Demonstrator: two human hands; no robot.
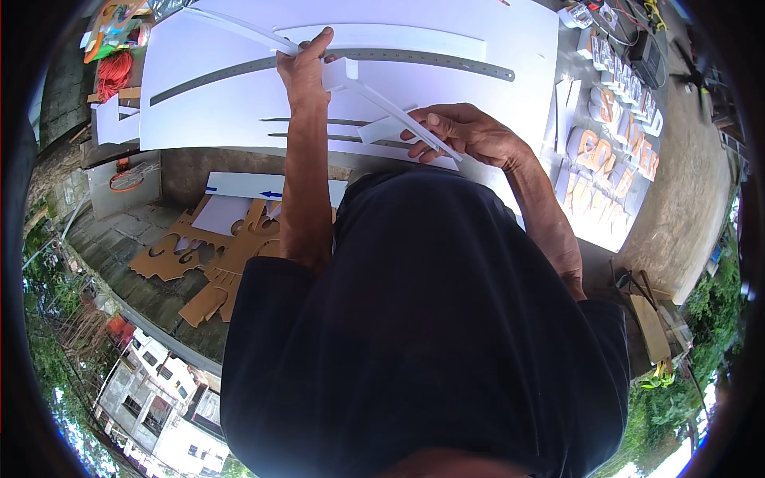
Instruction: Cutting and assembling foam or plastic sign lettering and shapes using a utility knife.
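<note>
My left hand [307,70] is closed on a long, narrow white strip [239,30] above a large white sheet [207,111]. The strip runs off to the upper left; a further white length [390,107] slants down from near this hand toward my right. Whether both lengths are one piece is hidden by the hand. At its lower end, my right hand [478,134] grips the slanting strip between bent fingers. A long metal ruler [430,56] lies across the sheet, passing behind my left hand. Thin dark strips or gaps [343,122] show between my hands.
Cut-out letters [613,135] with white and orange-brown parts stand at the right. Red cord [114,76] lies at the far left. Cut brown cardboard [231,255] is below the table's near edge. Wires and a black box [649,60] sit at the upper right.
</note>
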